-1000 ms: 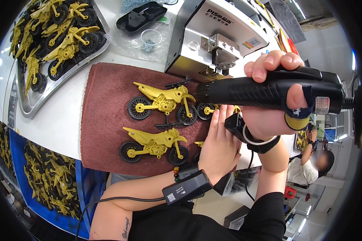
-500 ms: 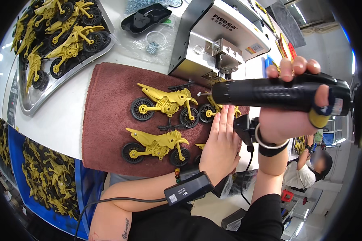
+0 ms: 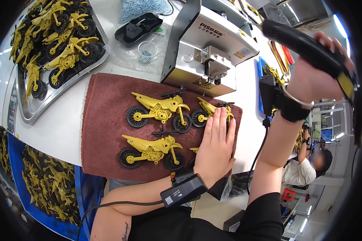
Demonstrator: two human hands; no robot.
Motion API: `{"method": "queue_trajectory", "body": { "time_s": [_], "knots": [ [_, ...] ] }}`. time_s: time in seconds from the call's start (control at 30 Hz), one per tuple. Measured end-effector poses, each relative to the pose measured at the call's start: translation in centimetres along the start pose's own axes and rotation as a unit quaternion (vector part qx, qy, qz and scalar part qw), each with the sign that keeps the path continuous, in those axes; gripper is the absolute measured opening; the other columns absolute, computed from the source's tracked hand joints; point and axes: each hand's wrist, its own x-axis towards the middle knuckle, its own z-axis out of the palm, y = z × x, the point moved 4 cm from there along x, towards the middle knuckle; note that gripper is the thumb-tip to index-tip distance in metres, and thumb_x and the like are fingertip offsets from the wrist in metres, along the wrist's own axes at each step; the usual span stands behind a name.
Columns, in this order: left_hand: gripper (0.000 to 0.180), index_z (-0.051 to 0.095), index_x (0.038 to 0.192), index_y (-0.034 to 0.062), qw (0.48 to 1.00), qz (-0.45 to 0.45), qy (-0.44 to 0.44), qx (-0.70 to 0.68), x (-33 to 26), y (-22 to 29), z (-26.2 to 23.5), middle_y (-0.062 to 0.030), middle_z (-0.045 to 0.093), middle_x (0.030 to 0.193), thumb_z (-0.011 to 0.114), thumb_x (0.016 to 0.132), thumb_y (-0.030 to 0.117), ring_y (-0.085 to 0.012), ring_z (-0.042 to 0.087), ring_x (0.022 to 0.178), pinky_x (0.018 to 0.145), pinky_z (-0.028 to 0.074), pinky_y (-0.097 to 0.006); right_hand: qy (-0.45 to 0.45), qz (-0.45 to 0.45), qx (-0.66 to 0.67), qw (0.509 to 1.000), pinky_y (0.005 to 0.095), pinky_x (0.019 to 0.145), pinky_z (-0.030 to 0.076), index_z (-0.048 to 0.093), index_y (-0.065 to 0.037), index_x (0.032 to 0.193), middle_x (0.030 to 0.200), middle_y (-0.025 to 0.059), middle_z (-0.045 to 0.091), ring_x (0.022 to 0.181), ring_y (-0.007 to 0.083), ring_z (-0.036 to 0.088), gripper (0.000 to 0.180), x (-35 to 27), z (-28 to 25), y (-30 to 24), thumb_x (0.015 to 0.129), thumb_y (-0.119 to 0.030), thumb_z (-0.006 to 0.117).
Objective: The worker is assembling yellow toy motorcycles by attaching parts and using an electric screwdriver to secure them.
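The left hand is lying flat, fingers straight and together, on a yellow toy motorcycle at the right part of the brown towel, in the middle of the frame. It is pressing on the toy and is not closing around anything. A black device with a cable is sitting on the left wrist.

The right hand is staying high in the upper right of the frame and is gripping a black electric screwdriver with closed fingers; the tool is well apart from the towel.

Two other yellow toy motorcycles are lying on the towel: one just beside the left fingertips, one lower, near the front edge. Behind the towel a grey metal machine is standing. In the upper left, a metal tray is holding many more yellow motorcycles. A blue bin with yellow parts is showing in the lower left. Another person is sitting in the lower right.
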Motion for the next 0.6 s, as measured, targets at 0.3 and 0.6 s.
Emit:
{"method": "queue_trajectory", "body": {
  "time_s": [0.3,0.6],
  "knots": [
    [0.083,0.035,0.133,-0.0023,1.000,-0.005,-0.001,0.003,0.0,0.0,-0.1,-0.0318,0.023,0.139,0.062,0.071,0.047,-0.0416,0.019,0.132,0.108,0.017,-0.047,-0.070,0.228,0.102,0.966,0.0321,0.073,0.040,0.048,-0.004,0.086,0.083,0.0081,0.048,0.067,0.0135,0.049,0.030,-1.8,0.5,-4.3,0.069,-0.027,0.057],
    [0.069,0.047,0.115,-0.0030,1.000,-0.005,0.021,0.019,0.1,0.0,0.2,-0.0314,0.029,0.135,0.059,0.072,0.049,-0.0423,0.022,0.131,0.108,0.018,-0.049,-0.326,0.300,0.104,0.890,0.0331,0.062,0.041,0.047,-0.005,0.102,0.092,0.0100,0.051,0.064,0.0174,0.052,0.041,-10.8,0.0,-1.9,0.076,-0.027,0.069]
  ]
}}
